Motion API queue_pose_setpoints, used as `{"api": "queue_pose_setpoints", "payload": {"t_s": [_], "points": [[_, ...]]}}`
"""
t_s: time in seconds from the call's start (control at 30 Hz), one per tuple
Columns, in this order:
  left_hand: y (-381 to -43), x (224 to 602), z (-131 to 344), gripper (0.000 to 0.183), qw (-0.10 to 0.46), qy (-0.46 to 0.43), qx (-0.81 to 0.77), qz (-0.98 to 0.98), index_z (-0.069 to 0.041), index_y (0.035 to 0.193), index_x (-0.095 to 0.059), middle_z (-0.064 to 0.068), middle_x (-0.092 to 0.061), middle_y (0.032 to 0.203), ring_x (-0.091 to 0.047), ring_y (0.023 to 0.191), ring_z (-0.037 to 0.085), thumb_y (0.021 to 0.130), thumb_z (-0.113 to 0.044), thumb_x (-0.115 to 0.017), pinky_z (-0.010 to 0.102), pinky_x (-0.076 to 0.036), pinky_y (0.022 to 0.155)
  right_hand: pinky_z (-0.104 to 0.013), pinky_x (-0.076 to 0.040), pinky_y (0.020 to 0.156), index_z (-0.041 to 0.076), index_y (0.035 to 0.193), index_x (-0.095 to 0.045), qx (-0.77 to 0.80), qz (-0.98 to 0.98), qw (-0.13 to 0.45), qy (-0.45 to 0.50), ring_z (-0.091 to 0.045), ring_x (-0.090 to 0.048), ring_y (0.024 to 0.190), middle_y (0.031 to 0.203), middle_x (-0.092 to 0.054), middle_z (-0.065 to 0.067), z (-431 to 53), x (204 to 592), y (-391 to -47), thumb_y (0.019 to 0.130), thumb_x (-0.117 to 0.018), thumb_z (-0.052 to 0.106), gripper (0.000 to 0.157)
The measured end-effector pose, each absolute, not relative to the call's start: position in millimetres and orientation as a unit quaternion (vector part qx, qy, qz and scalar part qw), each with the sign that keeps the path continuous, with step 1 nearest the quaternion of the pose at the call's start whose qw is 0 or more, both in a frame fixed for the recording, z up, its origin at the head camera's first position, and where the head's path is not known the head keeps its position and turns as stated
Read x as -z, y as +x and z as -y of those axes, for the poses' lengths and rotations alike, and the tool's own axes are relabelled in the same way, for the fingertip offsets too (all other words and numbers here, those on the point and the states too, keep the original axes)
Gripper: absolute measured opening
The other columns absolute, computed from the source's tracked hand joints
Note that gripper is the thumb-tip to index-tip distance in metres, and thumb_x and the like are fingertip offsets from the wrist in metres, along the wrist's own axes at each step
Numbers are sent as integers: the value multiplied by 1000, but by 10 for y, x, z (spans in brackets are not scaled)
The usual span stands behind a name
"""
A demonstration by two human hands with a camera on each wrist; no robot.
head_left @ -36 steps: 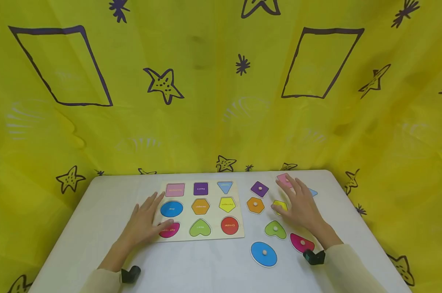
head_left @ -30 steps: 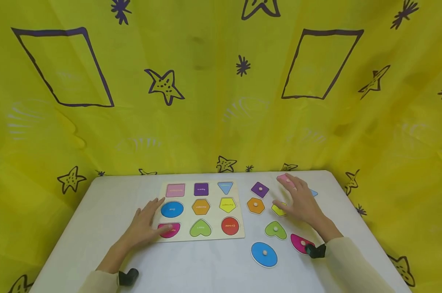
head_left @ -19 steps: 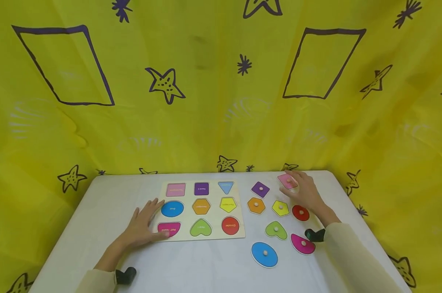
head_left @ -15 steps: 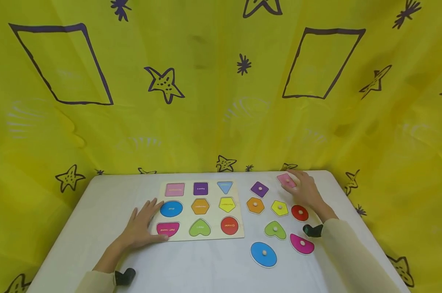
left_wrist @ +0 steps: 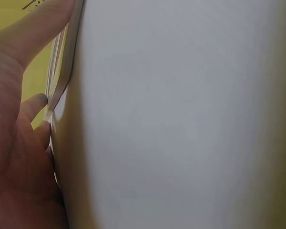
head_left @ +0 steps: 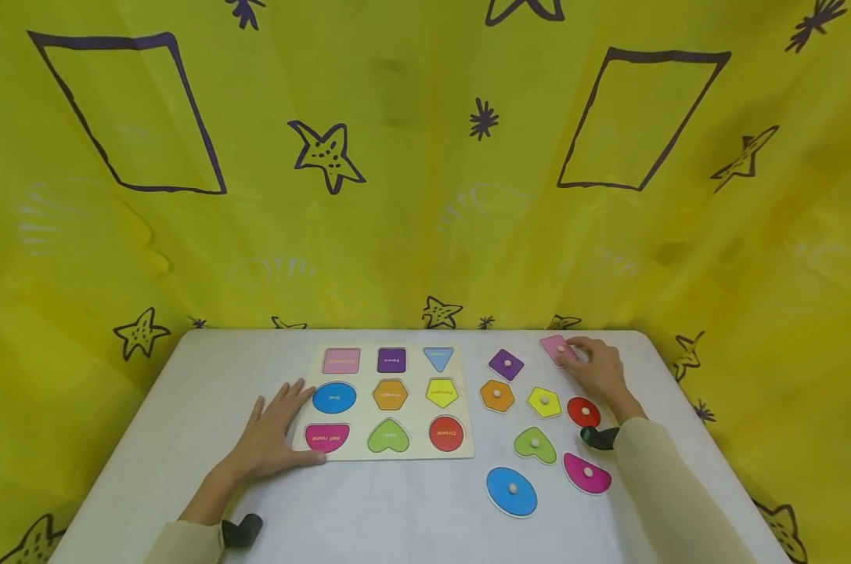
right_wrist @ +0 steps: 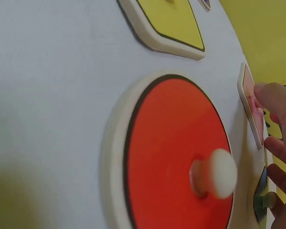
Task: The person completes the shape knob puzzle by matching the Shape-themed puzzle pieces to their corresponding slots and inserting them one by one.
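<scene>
My left hand (head_left: 268,440) rests at the left side of a pale wooden shape puzzle board (head_left: 420,431), fingers spread along the edge and thumb at the front corner. The left wrist view shows the thumb over the board's edge. My right hand (head_left: 600,372) is at the back right, thumb and forefinger pinching the knob of a pink rectangle puzzle piece (head_left: 552,345). That piece lies tilted on the white table. Under the same hand, a blue knobbed piece (right_wrist: 260,193) shows in the right wrist view; the hand hides it in the head view.
Knobbed pieces lie right of the board: purple square (head_left: 501,363), orange hexagon (head_left: 492,403), yellow pentagon (head_left: 538,406), red circle (head_left: 578,415), green heart (head_left: 527,445), magenta half round (head_left: 582,479), blue oval (head_left: 501,493). A yellow curtain (head_left: 411,235) surrounds the white table (head_left: 369,517).
My right hand has gone back and right, from above the yellow pentagon to the pink rectangle, uncovering the red circle, and its fingers have closed in. My left thumb has slid to the board's front edge.
</scene>
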State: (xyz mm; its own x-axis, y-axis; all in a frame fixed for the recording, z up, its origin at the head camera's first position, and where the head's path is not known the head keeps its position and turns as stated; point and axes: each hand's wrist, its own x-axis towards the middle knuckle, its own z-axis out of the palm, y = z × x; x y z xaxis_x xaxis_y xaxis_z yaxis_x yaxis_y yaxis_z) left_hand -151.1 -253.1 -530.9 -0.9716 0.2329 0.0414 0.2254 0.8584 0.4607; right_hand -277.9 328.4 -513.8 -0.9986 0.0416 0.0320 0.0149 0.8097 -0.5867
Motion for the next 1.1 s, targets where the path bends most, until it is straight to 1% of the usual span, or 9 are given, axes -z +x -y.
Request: {"api": "queue_pose_setpoints", "payload": {"t_s": [0.17, 0.33, 0.67, 0.8, 1.0, 1.1], "points": [[-1497, 5307, 2542, 116, 0, 120, -240, -963, -8, 156, -42, 23, -33, 163, -21, 151, 49, 66, -67, -84, 76, -5, 116, -75, -27, 101, 4, 134, -64, -316, 948, 24, -29, -54, -37, 128, 142, -53, -30, -3274, 5151, -2812, 101, -65, 41, 50], [-1487, 5304, 2543, 116, 4, 120, -242, -963, -8, 156, -42, 22, -33, 163, -21, 151, 48, 65, -67, -84, 76, -5, 116, -75, -25, 102, 2, 128, -68, -322, 945, 28, -42, -55, -36, 127, 139, -54, -31, -3270, 5174, -2837, 100, -67, 38, 45], [-1475, 5259, 2511, 116, 4, 113, -238, -965, -9, 156, -43, 22, -35, 162, -22, 151, 48, 65, -66, -85, 76, -7, 116, -73, -25, 101, 1, 121, -73, -333, 939, 55, -67, -55, -37, 124, 136, -57, -31, -3232, 5212, -2895, 98, -71, 34, 40], [-1467, 5250, 2512, 116, 4, 110, -238, -965, -9, 156, -43, 22, -35, 162, -21, 151, 48, 64, -66, -85, 76, -7, 116, -72, -25, 102, 2, 120, -73, -330, 939, 57, -81, -54, -38, 126, 135, -58, -29, -3210, 5228, -2906, 98, -71, 33, 38], [-1480, 5262, 2522, 117, 3, 109, -242, -964, -9, 157, -41, 22, -33, 163, -20, 152, 47, 65, -66, -84, 75, -5, 117, -71, -28, 100, 2, 120, -74, -321, 941, 70, -80, -52, -42, 124, 133, -60, -28, -3179, 5233, -2899, 99, -71, 32, 36], [-1478, 5258, 2523, 116, 4, 111, -241, -964, -9, 157, -41, 22, -33, 163, -20, 151, 48, 65, -66, -84, 76, -5, 116, -72, -28, 102, 3, 123, -73, -325, 940, 69, -79, -52, -43, 127, 135, -60, -27, -3133, 5205, -2900, 99, -70, 32, 38]]}}
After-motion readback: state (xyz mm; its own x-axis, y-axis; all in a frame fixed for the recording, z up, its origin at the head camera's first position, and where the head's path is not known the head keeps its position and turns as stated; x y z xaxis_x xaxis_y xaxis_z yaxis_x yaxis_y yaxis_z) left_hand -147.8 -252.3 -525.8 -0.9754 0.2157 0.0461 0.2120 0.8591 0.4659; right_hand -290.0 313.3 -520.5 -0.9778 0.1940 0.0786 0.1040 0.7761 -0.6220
